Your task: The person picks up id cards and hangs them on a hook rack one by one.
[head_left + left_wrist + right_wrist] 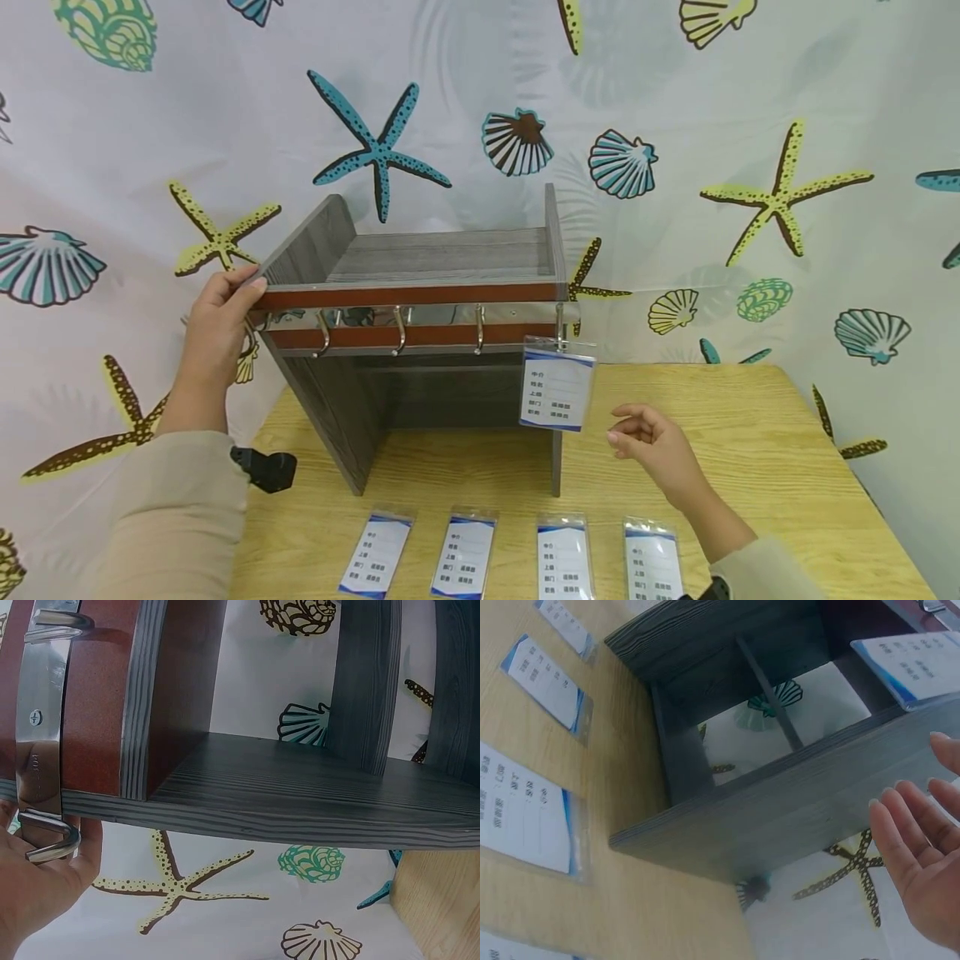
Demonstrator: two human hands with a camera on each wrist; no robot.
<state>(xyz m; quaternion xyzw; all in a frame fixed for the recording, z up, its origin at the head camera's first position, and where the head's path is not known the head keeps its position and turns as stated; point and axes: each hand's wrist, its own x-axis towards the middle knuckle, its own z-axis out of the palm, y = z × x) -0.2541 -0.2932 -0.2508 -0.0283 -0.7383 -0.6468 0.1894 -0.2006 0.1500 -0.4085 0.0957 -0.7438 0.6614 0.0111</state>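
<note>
A grey wood-grain shelf [442, 257] stands on the table, with a metal hook rail [442, 313] across its red-brown front. My left hand [217, 333] grips the shelf's upper left corner, beside the leftmost hook [52, 836]. From the rightmost hook hangs a clear-sleeved name badge [557, 387] with a blue-and-white card; the same badge [915, 667] shows at the upper right of the right wrist view. Just right of and below this badge, my right hand [648, 446] is in the air, fingers loosely bent and holding nothing.
Several similar badges lie in a row on the wooden table before the shelf, from the left one [377, 554] to the right one [652, 562]. A patterned cloth [465, 83] with starfish and shells hangs behind. The table [720, 417] extends right of the shelf.
</note>
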